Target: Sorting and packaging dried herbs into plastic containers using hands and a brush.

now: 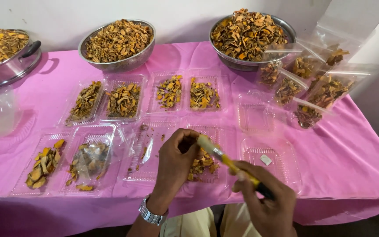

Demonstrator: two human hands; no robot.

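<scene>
Head view, one frame. Left hand [176, 160] is curled shut, fingers bunched round something small and dark at the fingertips; can't tell what it is. A metal watch [152, 215] sits on that wrist. Right hand [266, 202] is closed on a brush [229, 163] with a yellow handle and pale bristles. The bristle end points up-left and meets the left fingertips. Both hands hover over a clear tray [207, 164] of orange-brown dried slices, at the table's near edge, just right of centre.

Counts:
- Steel bowls: three along the back wall, all heaped with dried slices. Left one [5, 59] is cut off by the frame, middle [117, 44], right [248, 37].
- Clear trays with slices: four in the back row [84, 103] [123, 101] [169, 92] [204, 93]. In the front row, two at left [44, 162] [88, 160], plus the one under the hands.
- Trays near empty: one left of the hands [148, 151] with a few scraps, one at right [255, 114] bare, one front right [270, 160] holding a small white scrap.
- Clear bags [312, 85] of slices: a cluster at right beside the right bowl, at least five; overlap makes an exact count unsure.
- Loose clear plastic [1, 116] at far left.

All sit on a pink cloth [352, 153].
</scene>
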